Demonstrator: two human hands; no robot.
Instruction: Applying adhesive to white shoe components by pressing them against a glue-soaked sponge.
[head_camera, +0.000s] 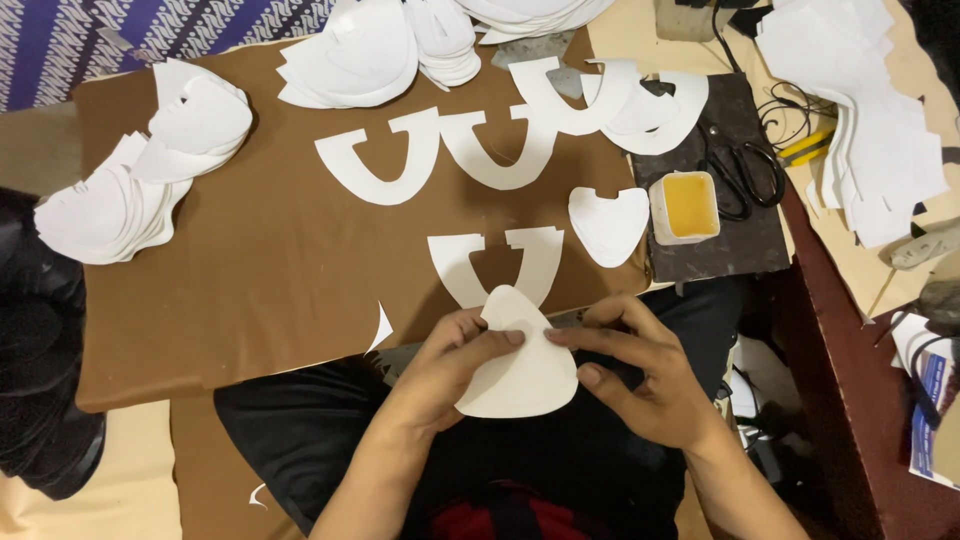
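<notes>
Both hands, left (445, 365) and right (640, 375), pinch one white rounded cut-out (520, 365) between thumbs and fingers, held over the lap at the near edge of the brown surface (230, 290). Risk noted: a U-shaped piece (497, 265) lies just beyond the cut-out, and a forward nudge could shift it. Bare surface lies left of the cut-out; a yellow glue pot (686, 207) stands beyond it, to the right.

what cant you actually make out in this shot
Head view only:
- Underside of the white rounded piece: faces away, partly covered by left hand and right hand.
- White stack: sheet count too fine.
- Papers at right edge: cut off.
- Depth of yellow tub: not visible.
</notes>
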